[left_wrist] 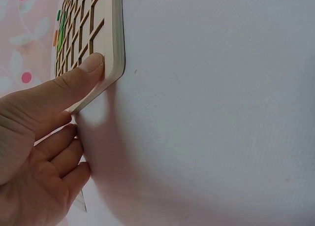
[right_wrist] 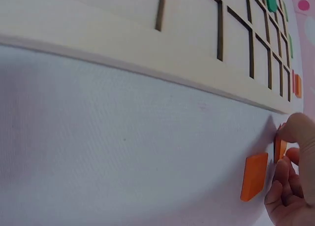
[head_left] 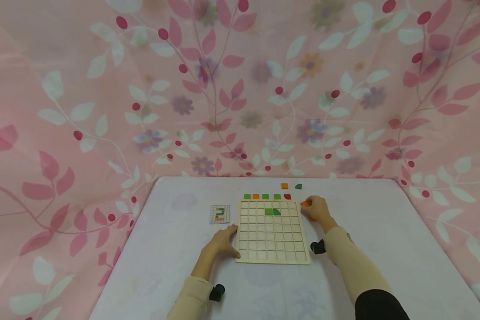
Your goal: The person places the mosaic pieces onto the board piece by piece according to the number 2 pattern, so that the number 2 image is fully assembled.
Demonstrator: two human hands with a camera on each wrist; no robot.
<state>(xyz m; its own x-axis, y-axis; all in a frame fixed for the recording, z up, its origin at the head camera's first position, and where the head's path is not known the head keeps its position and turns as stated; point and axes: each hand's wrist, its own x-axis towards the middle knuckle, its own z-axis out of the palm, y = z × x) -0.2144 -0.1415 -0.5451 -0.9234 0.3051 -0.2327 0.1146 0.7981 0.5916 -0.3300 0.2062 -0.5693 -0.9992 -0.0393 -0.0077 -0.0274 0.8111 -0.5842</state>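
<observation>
A pale wooden grid board (head_left: 271,258) lies on the table, with a green square tile (head_left: 268,212) and a dark green quarter-round tile (head_left: 277,212) side by side in its upper cells. My left hand (head_left: 221,242) rests at the board's left edge. In the left wrist view the straight thumb (left_wrist: 81,76) lies on the frame near the corner, with the other fingers beside the edge. By the board's far right corner my right hand (head_left: 319,210) pinches an orange tile (right_wrist: 280,146); the fingers partly hide its shape. Another orange tile (right_wrist: 254,177) lies on the table beside that hand.
Beyond the board runs a row of green, orange and red tiles, including a red one (head_left: 287,196). Farther back lie an orange square (head_left: 285,186) and a green quarter-round (head_left: 298,186). A small pattern card (head_left: 213,215) lies left of the board. A floral curtain (head_left: 240,98) hangs behind.
</observation>
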